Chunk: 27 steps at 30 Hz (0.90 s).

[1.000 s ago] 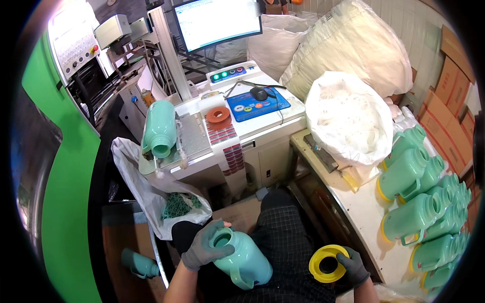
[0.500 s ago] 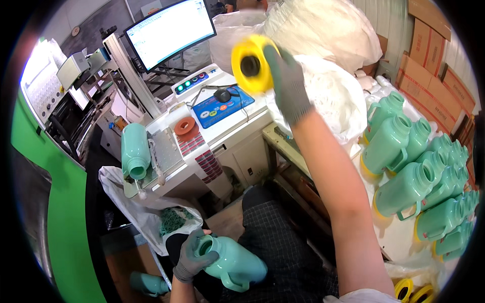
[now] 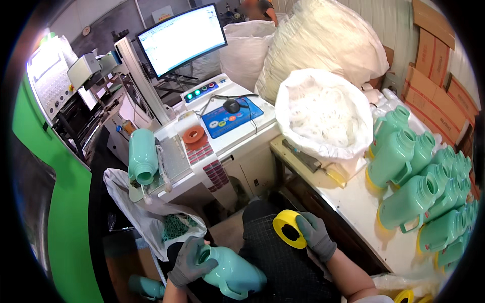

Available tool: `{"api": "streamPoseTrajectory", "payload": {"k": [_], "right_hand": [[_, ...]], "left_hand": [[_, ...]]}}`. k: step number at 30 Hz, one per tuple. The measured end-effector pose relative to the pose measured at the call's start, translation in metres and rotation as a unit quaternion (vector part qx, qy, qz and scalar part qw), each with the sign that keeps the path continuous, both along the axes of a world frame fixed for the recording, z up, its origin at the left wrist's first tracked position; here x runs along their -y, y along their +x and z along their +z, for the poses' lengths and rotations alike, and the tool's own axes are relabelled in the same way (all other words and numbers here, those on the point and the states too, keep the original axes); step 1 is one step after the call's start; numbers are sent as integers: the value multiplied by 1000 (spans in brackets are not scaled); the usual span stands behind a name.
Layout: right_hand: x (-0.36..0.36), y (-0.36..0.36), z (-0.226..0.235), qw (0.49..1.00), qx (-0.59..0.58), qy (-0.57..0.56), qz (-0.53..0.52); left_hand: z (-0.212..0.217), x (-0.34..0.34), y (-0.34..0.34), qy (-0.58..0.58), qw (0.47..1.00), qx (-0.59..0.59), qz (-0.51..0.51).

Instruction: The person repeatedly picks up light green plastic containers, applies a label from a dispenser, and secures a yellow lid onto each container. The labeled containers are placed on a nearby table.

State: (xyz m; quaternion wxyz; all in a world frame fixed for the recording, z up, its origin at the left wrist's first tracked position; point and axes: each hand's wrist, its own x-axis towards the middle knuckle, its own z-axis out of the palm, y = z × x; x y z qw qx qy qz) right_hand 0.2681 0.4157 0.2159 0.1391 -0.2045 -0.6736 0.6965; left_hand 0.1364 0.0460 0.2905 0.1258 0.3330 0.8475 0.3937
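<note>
— What is held in the left hand [image 3: 191, 260]?

— A mint-green plastic jug [image 3: 233, 274] is gripped at its neck by the gloved left hand, the fingers wrapped fully round the open mouth. The jug is laid on its side across the lap, its body pointing toward the right and its handle turned downward.

— And the right hand [image 3: 316, 236]?

— A yellow ring-shaped base [image 3: 289, 229] is pinched at its rim by the gloved right hand, with the fingers curled closed on its right side. The ring is held above the lap, just in front of the near edge of the white worktop [image 3: 348, 202].

— How are the two parts placed relative to each other?

— They are kept apart: the ring is up and to the right of the jug, and is not touching it.

— What is seen around them?

— A crowd of finished green jugs with yellow bases [image 3: 419, 187] is stood along the right side of the worktop, and a white sack [image 3: 326, 113] is set at its far edge. One more green jug [image 3: 142, 161] is laid on the fixture of the machine table [image 3: 202, 166] to the left, near an orange ring [image 3: 194, 135]. A monitor [image 3: 182, 38] is mounted behind that table. A white bag holding green scraps [image 3: 174, 227] is hung below its left corner.
</note>
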Motion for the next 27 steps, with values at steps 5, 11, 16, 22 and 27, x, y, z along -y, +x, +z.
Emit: {"api": "streamPoseTrajectory", "payload": {"k": [5,11,16,22,27], "right_hand": [[1,17,8,998,23,-62,-19],[-2,26,32,993,15,-113,18],[4,29,-10,990,-36,-130,-48],[9,31,17,991,-24,-130,-22],[10,36,-3,996,-55,-71,-10]], "left_hand": [[25,-17,7,-71,996,-46,-17],[22,8,21,-103,990,-92,34],[11,29,27,-115,982,-115,96],[0,46,29,-78,981,-103,144],[-26,69,28,-14,976,-95,194]]}}
